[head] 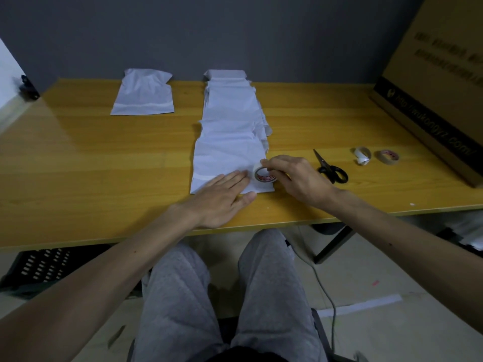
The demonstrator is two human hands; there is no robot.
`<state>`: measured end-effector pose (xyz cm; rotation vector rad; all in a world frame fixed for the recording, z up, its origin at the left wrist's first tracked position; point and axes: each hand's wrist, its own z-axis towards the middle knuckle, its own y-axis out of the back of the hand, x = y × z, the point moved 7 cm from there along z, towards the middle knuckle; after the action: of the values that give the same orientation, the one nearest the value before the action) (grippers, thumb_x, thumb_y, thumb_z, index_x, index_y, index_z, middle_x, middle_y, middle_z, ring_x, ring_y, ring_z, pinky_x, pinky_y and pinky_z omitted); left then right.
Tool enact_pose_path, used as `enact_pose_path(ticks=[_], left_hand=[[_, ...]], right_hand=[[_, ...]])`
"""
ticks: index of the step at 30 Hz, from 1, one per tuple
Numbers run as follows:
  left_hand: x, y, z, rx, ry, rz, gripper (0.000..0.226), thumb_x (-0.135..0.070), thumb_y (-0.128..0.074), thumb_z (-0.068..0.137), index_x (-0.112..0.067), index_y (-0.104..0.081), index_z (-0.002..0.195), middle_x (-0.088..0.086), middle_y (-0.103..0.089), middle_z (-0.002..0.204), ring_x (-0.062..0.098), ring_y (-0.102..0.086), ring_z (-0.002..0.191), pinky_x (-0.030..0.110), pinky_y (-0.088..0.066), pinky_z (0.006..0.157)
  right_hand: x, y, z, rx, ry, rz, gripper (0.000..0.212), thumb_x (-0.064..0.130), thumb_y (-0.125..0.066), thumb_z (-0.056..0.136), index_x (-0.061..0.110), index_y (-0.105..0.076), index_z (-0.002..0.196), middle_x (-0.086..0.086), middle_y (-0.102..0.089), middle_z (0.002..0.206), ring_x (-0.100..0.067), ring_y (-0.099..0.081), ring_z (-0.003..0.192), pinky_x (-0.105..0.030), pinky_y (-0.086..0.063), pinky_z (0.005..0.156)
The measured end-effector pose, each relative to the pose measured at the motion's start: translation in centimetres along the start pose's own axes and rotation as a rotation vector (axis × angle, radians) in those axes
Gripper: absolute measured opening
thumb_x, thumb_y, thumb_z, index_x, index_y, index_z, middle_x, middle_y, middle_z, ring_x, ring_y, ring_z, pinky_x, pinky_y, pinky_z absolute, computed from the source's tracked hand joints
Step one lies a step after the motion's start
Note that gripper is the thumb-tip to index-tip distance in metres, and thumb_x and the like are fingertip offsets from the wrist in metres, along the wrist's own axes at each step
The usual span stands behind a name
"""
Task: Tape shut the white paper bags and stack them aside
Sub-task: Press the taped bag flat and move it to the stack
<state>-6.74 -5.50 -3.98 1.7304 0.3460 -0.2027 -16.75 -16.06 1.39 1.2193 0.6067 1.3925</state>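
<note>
A row of overlapping white paper bags (230,131) runs down the middle of the wooden table (91,158). My left hand (222,197) lies flat with straight fingers on the near end of the nearest bag. My right hand (298,178) grips a roll of clear tape (262,175) standing on that bag's right corner, fingers curled over its top. A separate white bag (143,94) lies at the far left of the table.
Black-handled scissors (330,168) lie just right of my right hand. Two more tape rolls (362,155) (388,157) sit further right. A big cardboard box (439,82) fills the right end. A black crate (39,267) stands under the table on the left.
</note>
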Motion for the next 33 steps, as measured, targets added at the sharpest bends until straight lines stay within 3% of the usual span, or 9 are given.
enact_pose_path(ticks=[4, 13, 20, 28, 33], left_hand=[[0.0, -0.1, 0.0, 0.005, 0.006, 0.007, 0.081, -0.064, 0.000, 0.084, -0.023, 0.000, 0.154, -0.010, 0.008, 0.161, 0.000, 0.012, 0.145, 0.025, 0.007, 0.119], [0.2, -0.2, 0.2, 0.009, 0.010, 0.016, 0.069, -0.058, -0.008, 0.094, -0.023, -0.002, 0.154, -0.012, 0.009, 0.160, 0.000, 0.011, 0.145, 0.025, 0.007, 0.119], [0.2, -0.2, 0.1, 0.015, 0.007, 0.001, 0.075, -0.062, -0.004, 0.090, -0.024, -0.002, 0.154, -0.013, 0.009, 0.160, -0.001, 0.012, 0.144, 0.026, 0.007, 0.119], [0.2, -0.2, 0.2, 0.021, 0.008, 0.003, 0.076, -0.063, -0.005, 0.089, -0.024, -0.001, 0.154, -0.013, 0.009, 0.160, -0.001, 0.012, 0.144, 0.026, 0.007, 0.119], [0.2, -0.3, 0.2, 0.015, 0.010, 0.010, 0.070, -0.060, -0.008, 0.094, -0.024, -0.001, 0.154, -0.013, 0.010, 0.160, 0.000, 0.012, 0.144, 0.025, 0.007, 0.119]], right_hand=[[-0.3, 0.4, -0.3, 0.014, 0.001, -0.022, 0.030, 0.005, -0.050, 0.098, 0.005, -0.058, 0.126, -0.013, -0.064, 0.120, -0.024, -0.064, 0.102, -0.035, -0.053, 0.086], [-1.5, 1.1, -1.2, 0.079, 0.036, -0.130, 0.030, 0.002, -0.050, 0.097, 0.005, -0.059, 0.125, -0.013, -0.064, 0.117, -0.029, -0.063, 0.097, -0.024, -0.044, 0.080], [-1.9, 1.7, -1.8, 0.083, 0.061, -0.176, 0.031, 0.000, -0.049, 0.097, 0.004, -0.058, 0.125, -0.014, -0.063, 0.116, -0.029, -0.063, 0.098, -0.019, -0.037, 0.077], [-1.3, 1.6, -1.3, 0.152, 0.120, -0.282, 0.059, -0.019, -0.048, 0.077, 0.009, -0.059, 0.128, -0.015, -0.062, 0.116, -0.035, -0.064, 0.086, -0.036, -0.052, 0.062], [-1.2, 1.3, -0.7, 0.176, 0.142, -0.363, 0.062, -0.019, -0.046, 0.079, 0.014, -0.057, 0.131, -0.014, -0.058, 0.114, -0.036, -0.061, 0.080, -0.033, -0.042, 0.055]])
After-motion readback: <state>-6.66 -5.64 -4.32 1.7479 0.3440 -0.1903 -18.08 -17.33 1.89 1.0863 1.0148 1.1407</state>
